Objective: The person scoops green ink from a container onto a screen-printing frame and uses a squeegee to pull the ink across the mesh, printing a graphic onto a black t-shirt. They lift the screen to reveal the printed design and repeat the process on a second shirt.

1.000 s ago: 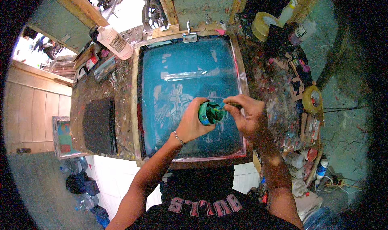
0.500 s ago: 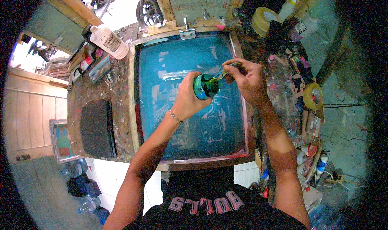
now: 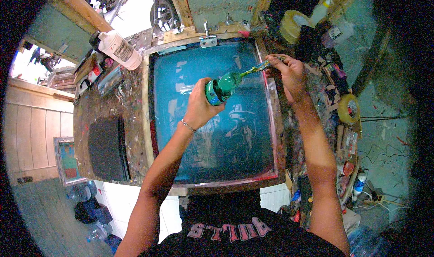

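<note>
My left hand (image 3: 197, 102) grips a small round pot of green ink (image 3: 213, 92), tilted on its side above the screen. My right hand (image 3: 289, 72) pinches the handle of a thin paint-smeared spatula (image 3: 253, 70), whose tip carries a blob of green ink (image 3: 229, 81) at the pot's mouth. Both hands hover over the far half of a wooden-framed printing screen (image 3: 153, 121) with a teal mesh and a pale stencil figure (image 3: 235, 130).
The screen lies on a paint-spattered workbench (image 3: 117, 99). A white bottle (image 3: 116, 48) lies at the far left, a black pad (image 3: 106, 148) to the left. Tape rolls (image 3: 349, 109) and cluttered jars crowd the right side. A metal hinge clamp (image 3: 208, 40) holds the frame's far edge.
Both hands have moved away from me toward the far half of the screen. The spatula has drawn out of the pot with green ink on its tip.
</note>
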A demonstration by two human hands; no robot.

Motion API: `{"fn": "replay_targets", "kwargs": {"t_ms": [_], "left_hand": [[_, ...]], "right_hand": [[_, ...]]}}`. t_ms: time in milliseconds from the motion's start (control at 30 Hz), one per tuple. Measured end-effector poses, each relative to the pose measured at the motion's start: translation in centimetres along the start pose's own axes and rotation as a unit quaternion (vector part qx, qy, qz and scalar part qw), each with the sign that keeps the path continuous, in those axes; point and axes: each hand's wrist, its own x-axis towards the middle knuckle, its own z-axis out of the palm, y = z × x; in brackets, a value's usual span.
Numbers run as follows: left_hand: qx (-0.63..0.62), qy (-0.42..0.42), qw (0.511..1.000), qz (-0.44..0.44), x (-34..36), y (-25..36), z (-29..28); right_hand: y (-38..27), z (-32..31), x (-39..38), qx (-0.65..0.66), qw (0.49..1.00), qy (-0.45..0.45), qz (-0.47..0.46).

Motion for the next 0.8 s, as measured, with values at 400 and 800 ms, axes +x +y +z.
{"fn": "replay_targets", "kwargs": {"t_ms": [400, 800], "left_hand": [[-0.008, 0.026, 1.0, 0.001, -0.5, -1.0, -1.2], [-0.094, 0.023, 0.995, -0.033, -1.3, 0.6, -2.0]], "right_hand": [[-1.4, -4.5, 0.1, -0.018, 0.998, 0.032, -0.049], [-2.9, -4.1, -1.6, -0.073, 0.994, 0.003, -0.082]]}}
